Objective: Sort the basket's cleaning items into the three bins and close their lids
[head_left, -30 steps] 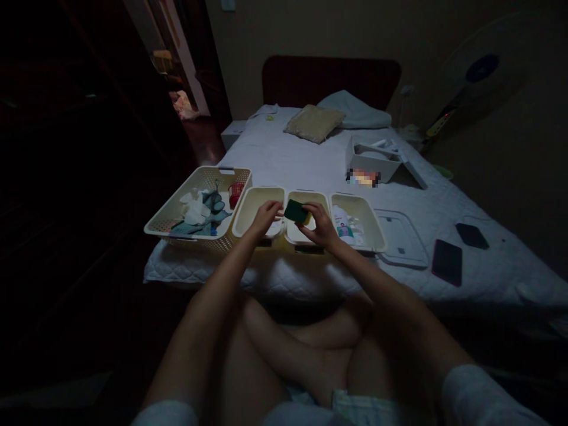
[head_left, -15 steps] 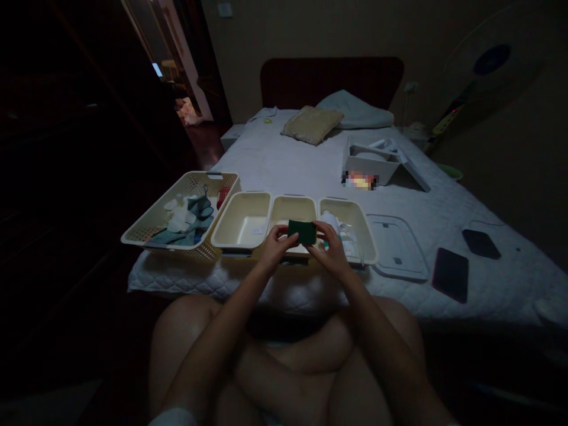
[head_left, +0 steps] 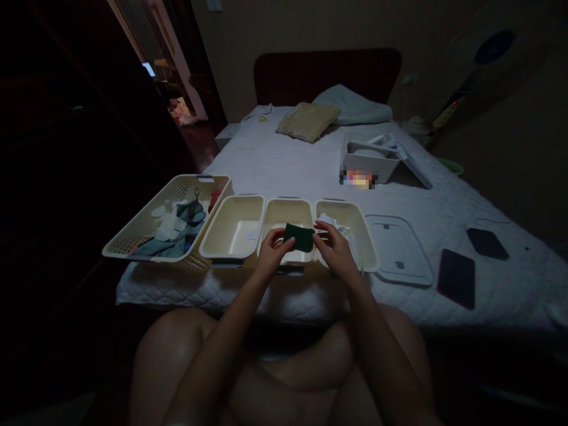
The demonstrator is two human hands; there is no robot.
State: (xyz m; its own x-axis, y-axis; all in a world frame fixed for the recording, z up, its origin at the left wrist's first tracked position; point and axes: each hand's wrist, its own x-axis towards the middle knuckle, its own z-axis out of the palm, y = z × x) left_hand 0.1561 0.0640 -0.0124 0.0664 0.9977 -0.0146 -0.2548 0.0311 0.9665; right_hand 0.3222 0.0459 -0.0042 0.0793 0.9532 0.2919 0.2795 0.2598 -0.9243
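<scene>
Over the middle cream bin (head_left: 289,204), a dark green scouring pad (head_left: 299,237) is held up in front of me. My left hand (head_left: 273,249) pinches its left end between thumb and fingers. At the right end, my right hand (head_left: 332,247) grips the pad's edge, its index finger raised a little above. Beneath my right hand stands the right cream bin (head_left: 370,251), with white items inside, partly hidden by the hand. To the left is another cream bin (head_left: 231,228) with a small white label on its floor.
A perforated laundry-style basket (head_left: 116,248) with cloths and clear plastic pieces stands at the left. On the bed (head_left: 284,163) are a grey lid (head_left: 394,245), two dark flat tablets or phones (head_left: 456,278), an open white box (head_left: 370,165) and a beige pillow (head_left: 307,121).
The pad has tilted, its right end now lower, and the right hand's grip has shifted to that edge. The camera view has moved slightly, and both hands still hold the pad.
</scene>
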